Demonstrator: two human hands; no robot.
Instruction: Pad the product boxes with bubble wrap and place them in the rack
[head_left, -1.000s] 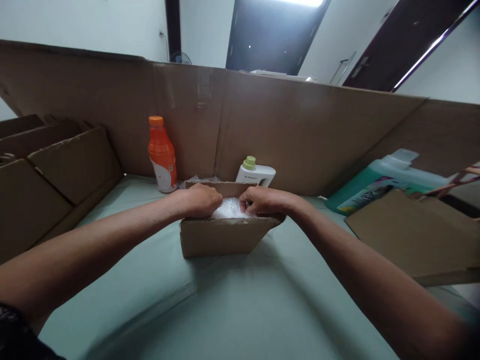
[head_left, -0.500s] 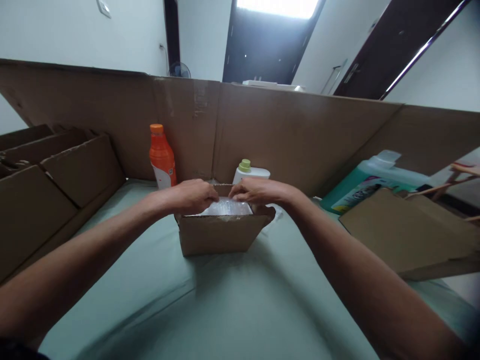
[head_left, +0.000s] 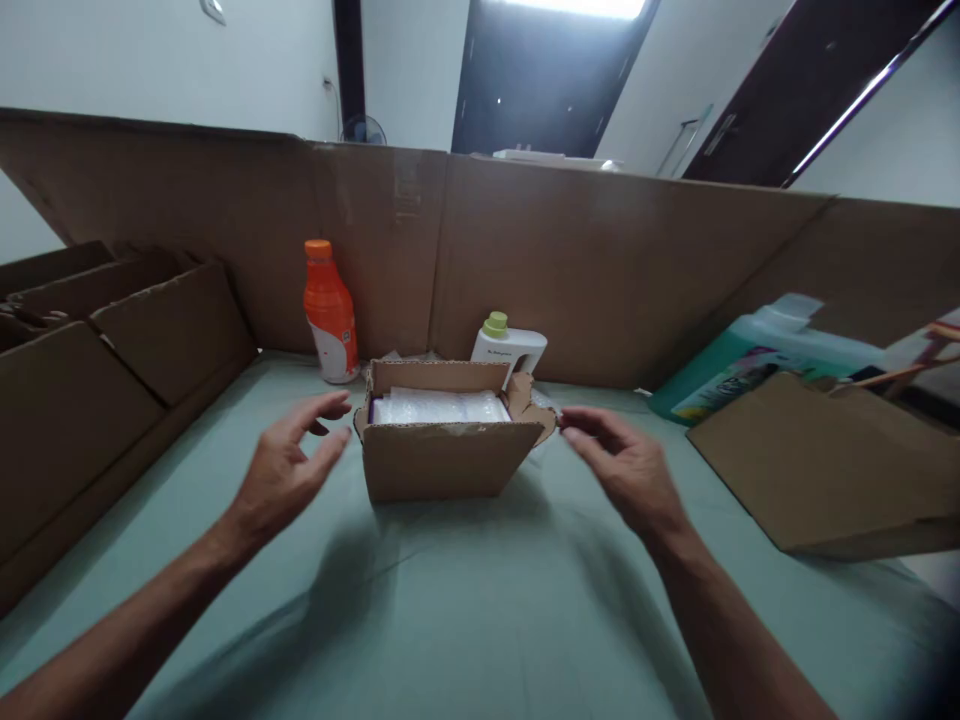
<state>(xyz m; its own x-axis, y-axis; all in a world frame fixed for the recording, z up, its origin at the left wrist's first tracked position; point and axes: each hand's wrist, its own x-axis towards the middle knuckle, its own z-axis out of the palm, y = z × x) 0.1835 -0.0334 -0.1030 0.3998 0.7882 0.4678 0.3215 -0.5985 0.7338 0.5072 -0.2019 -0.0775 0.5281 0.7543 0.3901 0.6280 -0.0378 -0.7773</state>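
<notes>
In the middle stands a small cardboard box point(head_left: 442, 465), its top uncovered. Clear bubble wrap point(head_left: 446, 406) fills the upper part of the box, around contents I cannot make out; a bit of purple edge shows at its left end. My left hand point(head_left: 292, 455) is beside the box's left end, thumb and fingers apart, holding nothing. Over on the right, my right hand point(head_left: 622, 465) is open too, its fingertips close to a bent end flap point(head_left: 541, 415). Whether they touch the flap I cannot tell.
Behind the box are an orange bottle point(head_left: 331, 315) and a white bottle with a green cap point(head_left: 510, 342). A large jug of green liquid point(head_left: 750, 355) leans at the right, behind a cardboard piece point(head_left: 825, 465). Larger cardboard boxes point(head_left: 75, 400) stand left. A cardboard wall point(head_left: 585, 260) runs along the back.
Both hands have come out of the box top and moved apart, one to each end. The bubble wrap inside is now in plain sight.
</notes>
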